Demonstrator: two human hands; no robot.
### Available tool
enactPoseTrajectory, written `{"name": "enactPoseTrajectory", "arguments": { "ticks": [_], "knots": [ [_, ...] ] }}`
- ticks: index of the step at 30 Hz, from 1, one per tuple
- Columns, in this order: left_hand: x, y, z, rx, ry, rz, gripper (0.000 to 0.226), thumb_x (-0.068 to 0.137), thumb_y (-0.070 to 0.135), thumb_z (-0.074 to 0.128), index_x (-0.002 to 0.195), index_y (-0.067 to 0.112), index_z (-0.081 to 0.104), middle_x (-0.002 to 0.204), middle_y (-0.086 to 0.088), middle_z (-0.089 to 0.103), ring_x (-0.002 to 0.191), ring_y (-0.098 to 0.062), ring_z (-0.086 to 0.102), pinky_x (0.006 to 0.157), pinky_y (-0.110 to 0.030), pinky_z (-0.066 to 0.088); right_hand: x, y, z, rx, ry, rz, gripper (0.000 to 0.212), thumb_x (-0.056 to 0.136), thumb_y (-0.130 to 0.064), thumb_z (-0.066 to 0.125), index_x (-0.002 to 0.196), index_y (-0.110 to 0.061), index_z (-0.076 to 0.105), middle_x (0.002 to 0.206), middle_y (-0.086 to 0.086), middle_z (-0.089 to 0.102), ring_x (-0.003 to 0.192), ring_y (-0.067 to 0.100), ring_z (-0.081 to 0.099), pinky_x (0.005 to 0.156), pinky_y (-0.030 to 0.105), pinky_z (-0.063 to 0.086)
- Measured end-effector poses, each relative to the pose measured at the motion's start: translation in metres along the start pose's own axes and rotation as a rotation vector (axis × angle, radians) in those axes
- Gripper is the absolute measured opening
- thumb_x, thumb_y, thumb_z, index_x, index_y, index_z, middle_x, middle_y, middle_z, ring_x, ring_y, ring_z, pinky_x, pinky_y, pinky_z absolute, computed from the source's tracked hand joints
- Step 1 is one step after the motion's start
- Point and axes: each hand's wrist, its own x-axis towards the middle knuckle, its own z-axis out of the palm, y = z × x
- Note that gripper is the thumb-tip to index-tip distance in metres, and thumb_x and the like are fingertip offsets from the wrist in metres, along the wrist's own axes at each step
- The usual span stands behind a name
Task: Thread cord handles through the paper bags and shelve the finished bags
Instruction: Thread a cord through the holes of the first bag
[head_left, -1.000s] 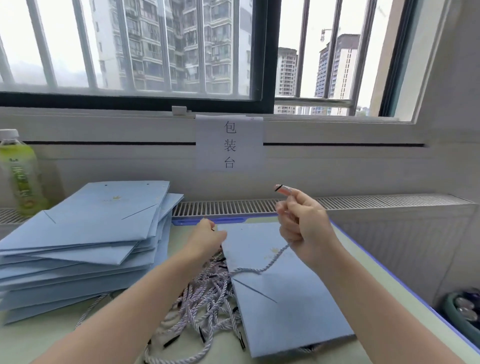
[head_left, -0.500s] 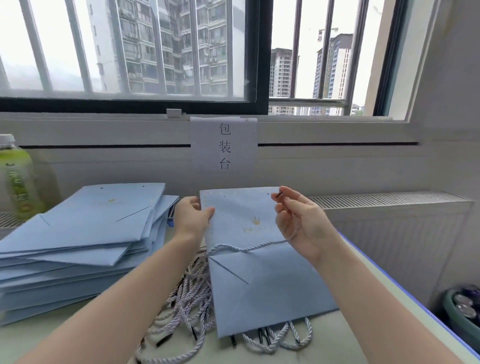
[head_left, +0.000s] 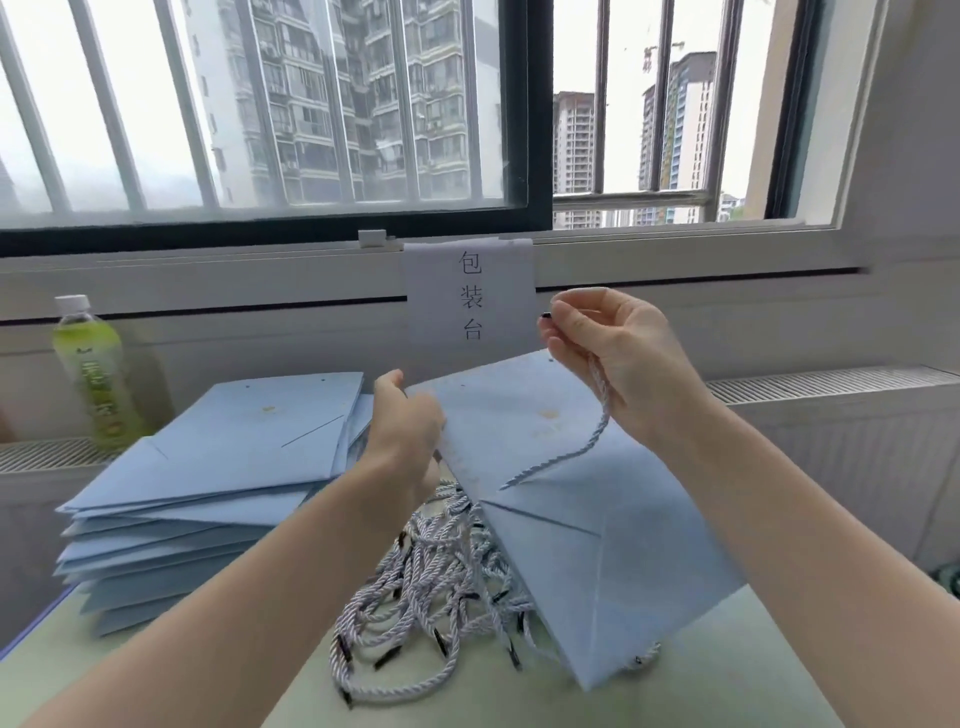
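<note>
— One bag (head_left: 561, 499) in work, tilted up off the desk (head_left: 701, 691); left hand (head_left: 405, 431) grips its edge.
— And the cord (head_left: 597, 410)?
— Right hand (head_left: 613, 358) pinches its tip, not yet threaded. Stack (head_left: 208, 467) untouched, I judge; nothing shelved.

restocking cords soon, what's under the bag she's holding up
A tangled pile of cords lies on the table beneath the held bag, spilling out to its left. How far the pile runs under the bag is covered.
</note>
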Motion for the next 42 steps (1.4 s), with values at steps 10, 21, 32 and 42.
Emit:
{"name": "enactPoseTrajectory", "arguments": {
  "ticks": [10, 21, 32, 42],
  "knots": [
    [-0.017, -0.074, -0.031, 0.557, 0.036, 0.077, 0.029, 0.089, 0.004, 0.046, 0.117, 0.013, 0.046, 0.1, 0.002, 0.052, 0.089, -0.015, 0.05, 0.071, -0.027, 0.036, 0.005, 0.113, -0.005, -0.86, -0.197, 0.049, 0.015, 0.089, 0.004, 0.053, 0.085, -0.006, 0.064, 0.067, 0.003, 0.06, 0.058, 0.013, 0.056, 0.056, 0.018, 0.05],
    [-0.002, -0.091, -0.043, 0.9, -0.043, 0.408, 0.019, 0.092, 0.022, 0.054, 0.109, 0.018, 0.062, 0.108, -0.002, 0.053, 0.109, -0.018, 0.045, 0.082, -0.02, 0.027, -0.015, 0.148, -0.012, -1.26, -0.354, -0.471, 0.01, 0.088, -0.003, 0.055, 0.087, -0.008, 0.063, 0.087, 0.004, 0.06, 0.078, 0.019, 0.054, 0.069, 0.023, 0.039],
    [-0.016, -0.08, -0.048, 0.654, -0.062, 0.536, 0.025, 0.089, 0.009, 0.058, 0.075, 0.028, 0.05, 0.082, 0.011, 0.054, 0.088, -0.008, 0.046, 0.072, -0.01, 0.033, -0.023, 0.136, -0.008, -1.183, -0.439, -0.629, 0.024, 0.091, -0.022, 0.046, 0.083, -0.008, 0.064, 0.077, 0.003, 0.056, 0.065, 0.017, 0.051, 0.06, 0.023, 0.04],
    [-0.017, -0.076, -0.05, 0.532, -0.068, 0.344, 0.05, 0.101, 0.037, 0.033, 0.063, 0.006, 0.042, 0.059, -0.002, 0.034, 0.055, -0.014, 0.03, 0.049, -0.024, 0.023, -0.03, 0.141, -0.005, -1.099, -0.527, -0.547, 0.007, 0.084, -0.012, 0.059, 0.084, -0.011, 0.066, 0.078, -0.002, 0.057, 0.066, 0.003, 0.045, 0.063, 0.011, 0.034]
  ]
}}
